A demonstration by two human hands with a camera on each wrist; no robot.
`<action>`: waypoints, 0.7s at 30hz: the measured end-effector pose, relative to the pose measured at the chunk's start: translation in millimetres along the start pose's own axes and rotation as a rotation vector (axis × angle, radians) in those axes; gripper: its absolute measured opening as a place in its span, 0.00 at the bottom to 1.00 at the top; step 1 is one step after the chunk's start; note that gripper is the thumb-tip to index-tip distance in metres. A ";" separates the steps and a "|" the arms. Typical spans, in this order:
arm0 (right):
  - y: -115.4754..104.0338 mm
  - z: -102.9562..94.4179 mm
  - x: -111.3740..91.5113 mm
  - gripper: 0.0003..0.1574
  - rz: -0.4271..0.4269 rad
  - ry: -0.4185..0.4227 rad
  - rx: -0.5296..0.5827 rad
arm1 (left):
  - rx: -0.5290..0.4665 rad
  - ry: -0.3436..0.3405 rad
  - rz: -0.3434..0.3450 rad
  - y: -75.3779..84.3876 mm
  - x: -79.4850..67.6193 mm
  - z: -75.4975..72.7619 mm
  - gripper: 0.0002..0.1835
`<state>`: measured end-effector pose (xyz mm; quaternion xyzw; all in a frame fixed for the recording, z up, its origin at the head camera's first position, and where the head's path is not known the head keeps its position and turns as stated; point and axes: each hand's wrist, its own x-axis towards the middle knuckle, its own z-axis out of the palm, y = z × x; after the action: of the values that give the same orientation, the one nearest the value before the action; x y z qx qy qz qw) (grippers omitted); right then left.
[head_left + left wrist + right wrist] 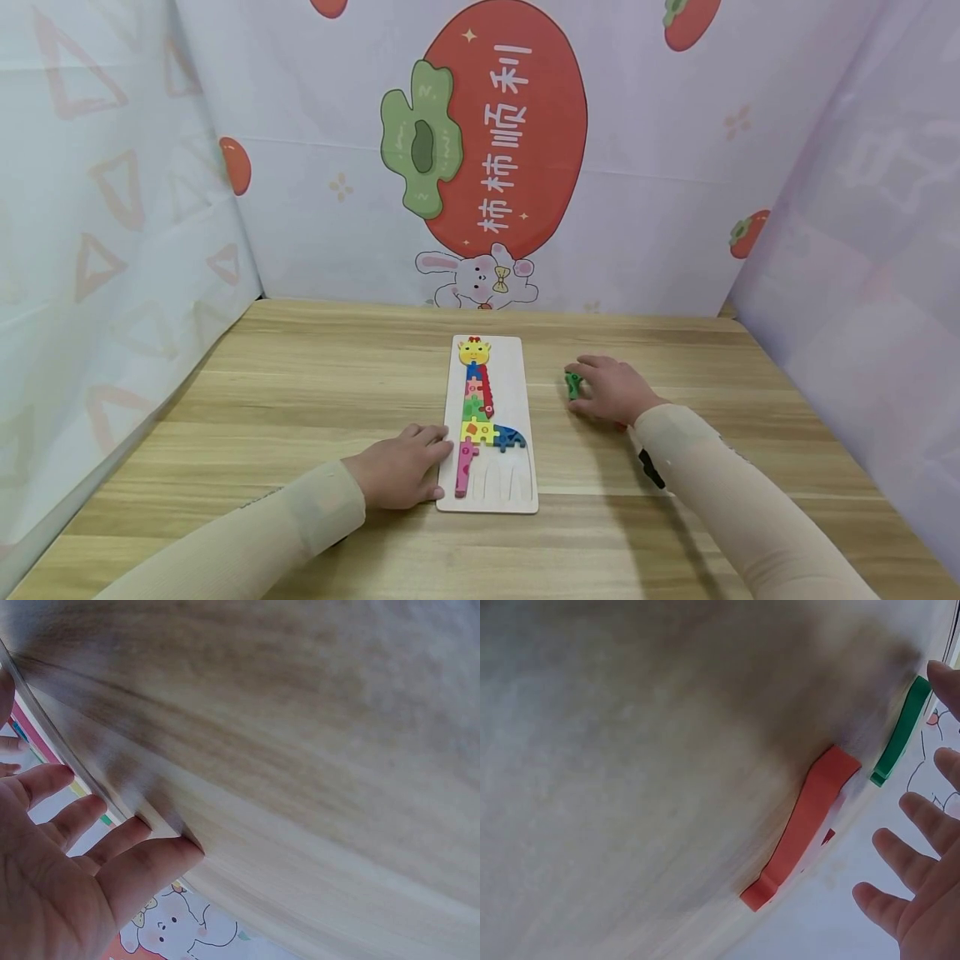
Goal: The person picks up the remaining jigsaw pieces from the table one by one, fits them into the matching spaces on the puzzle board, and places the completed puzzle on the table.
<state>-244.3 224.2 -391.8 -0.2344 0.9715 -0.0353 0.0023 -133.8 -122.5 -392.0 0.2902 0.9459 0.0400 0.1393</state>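
Observation:
A wooden board (512,379) holds a giraffe puzzle: a yellow head, numbered neck and body pieces, a blue piece at the right and a pink leg piece (465,468). Bare leg slots show at its lower right. My left hand (399,468) rests with its fingers along the board's left edge. Right of the board, my right hand (613,390) reaches over a green puzzle piece (573,385), fingers spread. In the right wrist view the thumb is right at one end of the green piece (902,731), which lies on the table.
A red puzzle piece (802,825) lies on the wooden table (315,367) near the green one, mostly hidden under my right hand in the head view. Printed cloth walls (645,167) stand at the back and both sides.

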 end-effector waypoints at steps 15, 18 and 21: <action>-0.7 -2.3 1.0 0.38 0.043 -0.043 0.014 | 0.003 0.002 0.004 -0.5 0.1 -0.5 0.35; 0.2 -1.4 1.5 0.38 0.045 -0.047 0.015 | 0.007 0.005 0.006 -0.6 0.0 -0.4 0.35; 0.6 -1.3 1.8 0.38 0.047 -0.052 0.019 | 0.005 0.005 0.005 0.0 -0.5 -0.9 0.35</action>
<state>-246.1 224.1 -390.5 -0.2125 0.9759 -0.0382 0.0307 -133.7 -122.8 -391.0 0.2927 0.9457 0.0385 0.1363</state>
